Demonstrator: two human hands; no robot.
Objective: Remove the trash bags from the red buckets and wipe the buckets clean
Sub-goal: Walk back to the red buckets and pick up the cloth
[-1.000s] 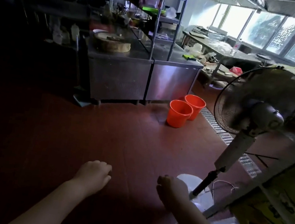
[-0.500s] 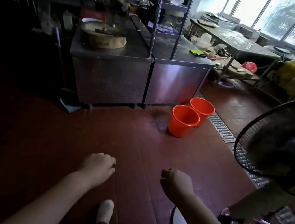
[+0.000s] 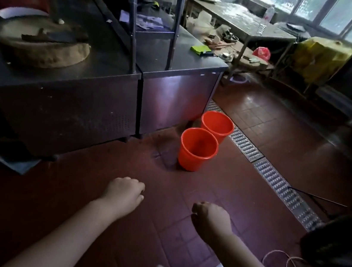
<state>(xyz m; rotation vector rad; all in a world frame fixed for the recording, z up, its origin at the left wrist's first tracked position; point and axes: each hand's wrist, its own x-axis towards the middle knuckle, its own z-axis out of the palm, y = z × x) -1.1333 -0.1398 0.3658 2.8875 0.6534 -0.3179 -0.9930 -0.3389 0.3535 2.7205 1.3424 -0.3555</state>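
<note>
Head view, near to far: left hand (image 3: 125, 191) and right hand (image 3: 211, 217) hang out front over the red tile floor (image 3: 94, 189), fingers curled in, holding nothing, well apart from the work. Approach step, I'd say; next move calls for closing in and bending to the near red bucket (image 3: 197, 150), which touches the far red bucket (image 3: 217, 125) by the steel counter (image 3: 175, 97). Both stand upright, long axis vertical, mouths up; no bag visible from here.

Dim kitchen, window (image 3: 336, 13) backlight, warped edges
</note>
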